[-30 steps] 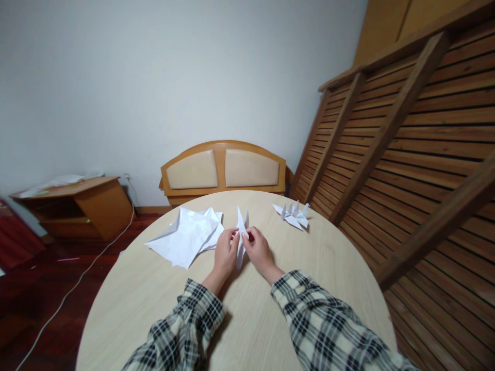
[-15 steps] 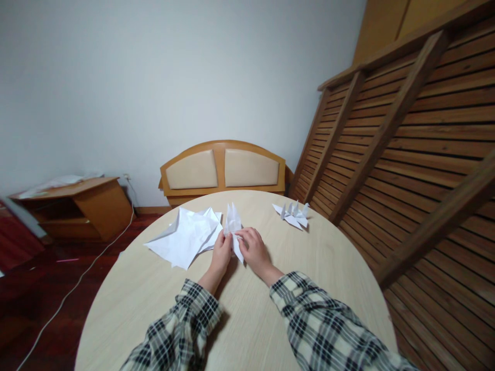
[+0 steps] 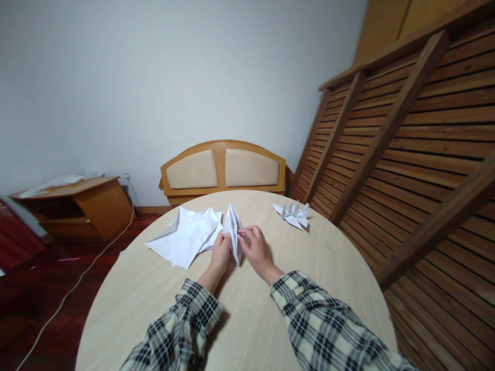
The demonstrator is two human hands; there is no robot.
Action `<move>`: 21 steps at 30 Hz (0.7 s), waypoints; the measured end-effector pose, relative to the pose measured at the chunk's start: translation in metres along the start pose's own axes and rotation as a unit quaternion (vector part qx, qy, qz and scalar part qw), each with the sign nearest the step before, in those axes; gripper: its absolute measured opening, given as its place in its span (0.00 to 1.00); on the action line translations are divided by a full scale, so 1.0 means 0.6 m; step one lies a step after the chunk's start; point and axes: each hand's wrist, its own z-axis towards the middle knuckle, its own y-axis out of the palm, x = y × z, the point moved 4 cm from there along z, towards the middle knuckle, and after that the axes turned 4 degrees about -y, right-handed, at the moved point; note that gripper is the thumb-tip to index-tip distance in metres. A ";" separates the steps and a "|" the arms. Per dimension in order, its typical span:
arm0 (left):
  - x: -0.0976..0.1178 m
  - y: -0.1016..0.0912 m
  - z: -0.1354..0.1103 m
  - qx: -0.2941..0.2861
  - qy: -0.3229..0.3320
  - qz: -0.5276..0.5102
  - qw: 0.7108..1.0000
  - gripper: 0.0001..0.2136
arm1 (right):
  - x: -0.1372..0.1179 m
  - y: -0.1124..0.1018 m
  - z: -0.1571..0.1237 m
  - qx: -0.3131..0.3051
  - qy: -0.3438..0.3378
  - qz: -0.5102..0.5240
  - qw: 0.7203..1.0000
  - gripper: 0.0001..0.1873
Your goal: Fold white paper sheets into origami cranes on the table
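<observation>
A white folded paper [image 3: 233, 226], long and pointed at both ends, stands between my hands over the round table. Its layers are parted along a lengthwise fold. My left hand [image 3: 221, 251] grips its left side, thumb on top. On the other side, my right hand [image 3: 256, 250] pinches the right edge between thumb and fingers. Just left of my left hand lie several loose sheets of white paper [image 3: 185, 237], creased and overlapping. Several small folded paper cranes [image 3: 294, 214] sit bunched together at the far right of the table.
The pale round wooden table [image 3: 309, 299] fills the lower middle. Beyond it is a headboard [image 3: 220, 170] with two cream panels. A slatted wooden frame [image 3: 386, 154] leans along the right. At the left are a low cabinet [image 3: 93, 206] and a white cable [image 3: 77, 283] on the floor.
The folded paper has turned from showing its flat face with two upright points to a narrower view with its layers parted. My right hand has shifted slightly; the other papers stay put.
</observation>
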 end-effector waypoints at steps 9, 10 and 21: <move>0.000 0.001 -0.005 -0.009 -0.024 0.002 1.000 0.11 | 0.000 -0.001 0.001 0.000 0.029 -0.041 0.999 0.07; 0.004 0.003 -0.006 -0.012 -0.022 0.005 1.000 0.12 | 0.001 -0.001 0.001 0.001 0.032 -0.044 0.999 0.07; 0.023 0.013 -0.014 -0.037 0.022 0.008 0.999 0.17 | 0.003 0.004 0.000 0.023 0.028 -0.057 0.998 0.11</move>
